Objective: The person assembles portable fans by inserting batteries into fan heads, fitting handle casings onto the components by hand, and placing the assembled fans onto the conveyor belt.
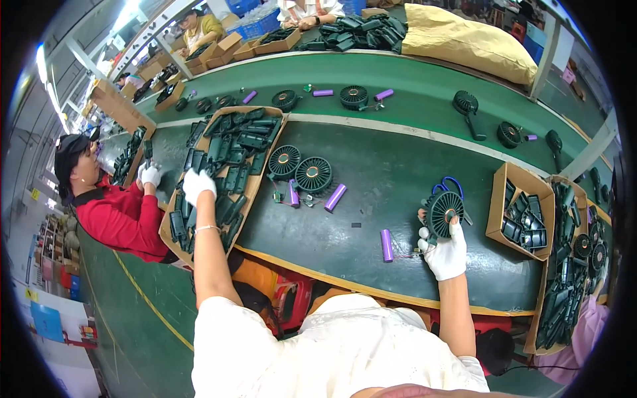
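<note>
My right hand [446, 255], in a white glove with bare fingertips, holds a dark green round fan head [443, 215] upright above the bench. A purple cylindrical battery [387, 245] lies left of it, with thin wires running toward my hand. Blue-handled scissors [452, 182] lie partly hidden behind the fan. My gloved left hand [199, 187] reaches into a long cardboard box [247, 207] of dark green plastic shells [233, 147]. Its fingers bunch together among the shells; what they hold, if anything, is hidden. Between the hands lie two fan heads [313, 174] and two batteries [336, 198].
A smaller carton [494, 222] of dark shells stands right of the fan, beside a box [541, 331] of shells and fans. Beyond a pale rail [385, 127], a green conveyor [411, 83] carries fans and batteries. A co-worker in red [119, 215] works at my left.
</note>
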`<state>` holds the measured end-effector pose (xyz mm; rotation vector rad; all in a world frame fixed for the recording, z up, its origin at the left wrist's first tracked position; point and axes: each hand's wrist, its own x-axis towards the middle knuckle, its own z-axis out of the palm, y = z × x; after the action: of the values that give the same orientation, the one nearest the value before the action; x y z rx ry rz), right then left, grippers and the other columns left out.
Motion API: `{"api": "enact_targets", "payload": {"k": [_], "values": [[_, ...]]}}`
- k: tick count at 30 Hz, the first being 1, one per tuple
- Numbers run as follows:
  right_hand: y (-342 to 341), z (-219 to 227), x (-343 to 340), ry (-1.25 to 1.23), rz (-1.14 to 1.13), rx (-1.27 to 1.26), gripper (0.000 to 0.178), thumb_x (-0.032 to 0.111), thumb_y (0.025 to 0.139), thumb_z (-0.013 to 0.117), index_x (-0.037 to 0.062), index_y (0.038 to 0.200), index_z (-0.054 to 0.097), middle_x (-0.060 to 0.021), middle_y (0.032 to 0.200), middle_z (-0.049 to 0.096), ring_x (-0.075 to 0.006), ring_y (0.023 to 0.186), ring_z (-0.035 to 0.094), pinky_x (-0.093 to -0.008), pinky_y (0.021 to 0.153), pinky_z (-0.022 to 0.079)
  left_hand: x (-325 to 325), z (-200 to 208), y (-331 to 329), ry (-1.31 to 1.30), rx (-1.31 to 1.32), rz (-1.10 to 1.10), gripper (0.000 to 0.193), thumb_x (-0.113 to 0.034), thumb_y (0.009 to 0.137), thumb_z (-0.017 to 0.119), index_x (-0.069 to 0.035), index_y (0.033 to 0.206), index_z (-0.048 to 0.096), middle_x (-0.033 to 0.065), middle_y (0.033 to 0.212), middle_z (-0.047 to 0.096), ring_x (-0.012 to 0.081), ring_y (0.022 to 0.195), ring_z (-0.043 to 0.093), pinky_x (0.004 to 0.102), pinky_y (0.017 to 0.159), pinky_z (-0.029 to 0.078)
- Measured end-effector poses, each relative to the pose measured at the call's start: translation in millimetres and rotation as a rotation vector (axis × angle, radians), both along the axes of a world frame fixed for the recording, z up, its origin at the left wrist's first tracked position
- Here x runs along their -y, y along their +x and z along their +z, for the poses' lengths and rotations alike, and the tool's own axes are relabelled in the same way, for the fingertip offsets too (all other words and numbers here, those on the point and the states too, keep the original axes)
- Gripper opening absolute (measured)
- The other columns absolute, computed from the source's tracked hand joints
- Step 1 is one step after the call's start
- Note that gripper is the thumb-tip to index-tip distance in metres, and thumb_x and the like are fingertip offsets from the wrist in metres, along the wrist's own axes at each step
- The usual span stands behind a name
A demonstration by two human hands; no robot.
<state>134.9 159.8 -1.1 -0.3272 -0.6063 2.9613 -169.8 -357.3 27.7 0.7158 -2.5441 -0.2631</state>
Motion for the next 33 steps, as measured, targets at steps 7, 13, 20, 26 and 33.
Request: {"api": "enact_targets", "payload": {"k": [7, 13, 20, 26, 33], "values": [[-0.2, -1.6, -2.5, -0.026, 0.069, 0.02, 0.057, 0.043, 0.092, 0.068, 0.0106, 0.136, 0.052, -0.0182, 0.124, 0.062, -0.0242, 0.083, 0.061, -0.0355, 0.064, 0.05, 9.0, -1.8, -13.3, -0.026, 0.343, -0.2, 0.072, -0.047, 0.088, 0.066, -0.018, 0.149, 0.042, 0.0148, 0.137, 0.061, 0.0345, 0.125, 0.058, 0.0515, 0.103, 0.045], [13.5, -18.2, 0.0, 0.146, -0.058, 0.006, 0.058, 0.039, 0.086, 0.076, 0.0112, 0.133, 0.056, -0.0115, 0.123, 0.066, -0.0257, 0.102, 0.067, -0.043, 0.076, 0.056, -52.3, 30.4, 14.7, -0.297, 0.381, -0.346, 0.044, -0.037, 0.088, 0.067, -0.018, 0.128, 0.064, 0.0166, 0.115, 0.071, 0.0334, 0.107, 0.067, 0.0419, 0.097, 0.05], [11.8, -12.1, -5.0, 0.086, 0.02, -0.093, 0.052, 0.029, 0.085, 0.079, 0.0093, 0.128, 0.058, -0.0076, 0.12, 0.067, -0.0227, 0.106, 0.065, -0.042, 0.09, 0.054, -164.5, 38.7, 51.6, 1.039, -0.056, -0.626, 0.019, -0.012, 0.095, 0.052, -0.006, 0.113, 0.057, 0.0128, 0.094, 0.069, 0.0235, 0.071, 0.067, 0.0374, 0.063, 0.057], [5.1, -9.2, -4.2, 0.233, -0.079, -0.153, 0.032, 0.011, 0.088, 0.072, 0.0043, 0.117, 0.06, -0.0057, 0.112, 0.065, -0.0188, 0.104, 0.062, -0.0395, 0.097, 0.049, -333.6, 9.7, 162.2, 2.37, 0.732, -0.836, 0.034, -0.007, 0.092, 0.063, -0.006, 0.125, 0.055, 0.0123, 0.097, 0.064, 0.0216, 0.074, 0.062, 0.0358, 0.07, 0.058], [5.5, -18.8, -15.2, 0.253, -0.389, -0.127, 0.035, 0.014, 0.087, 0.074, 0.0037, 0.118, 0.06, -0.0043, 0.11, 0.063, -0.0163, 0.102, 0.059, -0.0344, 0.093, 0.047, -391.5, -8.1, 211.5, 1.065, 0.576, -1.494, 0.036, -0.013, 0.09, 0.064, 0.004, 0.121, 0.063, 0.0145, 0.097, 0.072, 0.0174, 0.084, 0.07, 0.0296, 0.078, 0.055]]}}
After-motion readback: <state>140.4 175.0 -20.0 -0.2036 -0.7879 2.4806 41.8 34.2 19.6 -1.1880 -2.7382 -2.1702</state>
